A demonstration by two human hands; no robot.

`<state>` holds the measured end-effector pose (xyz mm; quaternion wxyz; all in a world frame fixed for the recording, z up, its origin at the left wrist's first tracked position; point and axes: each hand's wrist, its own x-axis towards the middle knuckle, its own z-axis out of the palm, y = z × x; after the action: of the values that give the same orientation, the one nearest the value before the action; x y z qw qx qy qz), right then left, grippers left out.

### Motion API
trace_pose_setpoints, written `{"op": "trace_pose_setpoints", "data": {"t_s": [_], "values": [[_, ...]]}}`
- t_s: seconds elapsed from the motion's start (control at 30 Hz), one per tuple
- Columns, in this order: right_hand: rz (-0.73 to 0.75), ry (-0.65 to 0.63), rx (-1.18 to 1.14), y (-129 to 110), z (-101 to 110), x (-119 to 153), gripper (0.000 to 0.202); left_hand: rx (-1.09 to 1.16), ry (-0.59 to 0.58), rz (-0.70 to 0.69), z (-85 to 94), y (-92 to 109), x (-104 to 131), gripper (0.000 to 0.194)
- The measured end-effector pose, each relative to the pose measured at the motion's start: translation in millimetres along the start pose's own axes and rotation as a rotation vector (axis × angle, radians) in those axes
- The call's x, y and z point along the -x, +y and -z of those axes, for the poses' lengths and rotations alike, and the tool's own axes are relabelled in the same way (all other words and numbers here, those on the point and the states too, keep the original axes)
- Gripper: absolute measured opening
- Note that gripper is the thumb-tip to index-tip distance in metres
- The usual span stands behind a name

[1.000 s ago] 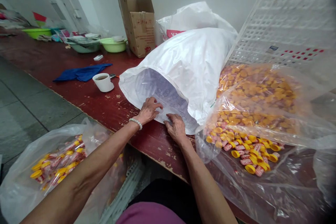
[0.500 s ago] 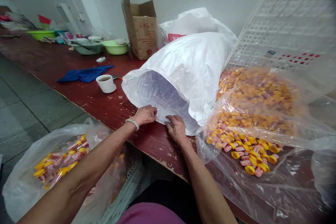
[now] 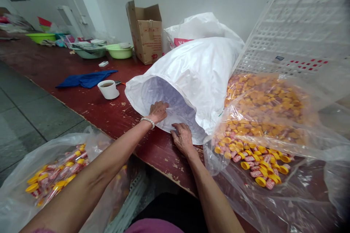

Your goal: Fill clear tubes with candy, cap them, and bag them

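Observation:
A big white woven sack (image 3: pixel 202 63) lies on its side, its mouth facing me. Small clear plastic pieces (image 3: pixel 177 107), some with round outlines, lie inside; their kind is hard to make out. My left hand (image 3: pixel 158 112), with a beaded bracelet at the wrist, reaches into the mouth over the lower lip. Its fingers point at the clear pieces, partly stretched, and I see nothing held. On the sack's lower lip rests my right hand (image 3: pixel 182 137), fingers bent and apart, touching the sack material.
Yellow-capped, red-and-white little tubes (image 3: pixel 262 169) spill from a clear bag at right, below a white plastic basket (image 3: pixel 273 36). More fill a bag (image 3: pixel 54 174) at lower left. A cup (image 3: pixel 108 90), blue cloth (image 3: pixel 86 79), cardboard box (image 3: pixel 149 38) and bowls (image 3: pixel 120 51) stand on the red table (image 3: pixel 90 103).
My left hand has moved forward from the sack's lip into its mouth, and its curled fingers have opened out. My right hand stays at the lip. The view has shifted slightly.

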<state>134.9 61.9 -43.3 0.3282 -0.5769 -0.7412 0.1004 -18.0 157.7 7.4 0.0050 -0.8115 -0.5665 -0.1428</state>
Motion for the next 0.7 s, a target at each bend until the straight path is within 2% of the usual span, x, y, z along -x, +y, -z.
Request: {"op": "trace_pose_setpoints", "data": {"t_s": [0.2, 0.37, 0.47, 0.57, 0.63, 0.7], "values": [[-0.029, 0.032, -0.093, 2, 0, 1, 0.032, -0.049, -0.058, -0.124, -10.8, 8, -17, 0.028], [-0.118, 0.111, -0.228, 4, -2, 2, 0.038, 0.01, -0.11, -0.17, -1.4, 14, -12, 0.023], [-0.168, 0.162, -0.314, 0, 3, 5, 0.044, 0.111, -0.169, -0.166, 9.2, 18, 7, 0.021], [-0.172, 0.191, -0.435, -9, 18, 12, 0.049, 0.253, -0.253, -0.178, 18.5, 23, 37, 0.023], [-0.171, 0.202, -0.529, -15, 31, 19, 0.049, 0.506, -0.324, -0.149, 22.9, 30, 59, 0.03], [-0.189, 0.196, -0.616, -20, 43, 26, 0.046, 0.917, -0.4, -0.075, 25.5, 40, 80, 0.036]]}}
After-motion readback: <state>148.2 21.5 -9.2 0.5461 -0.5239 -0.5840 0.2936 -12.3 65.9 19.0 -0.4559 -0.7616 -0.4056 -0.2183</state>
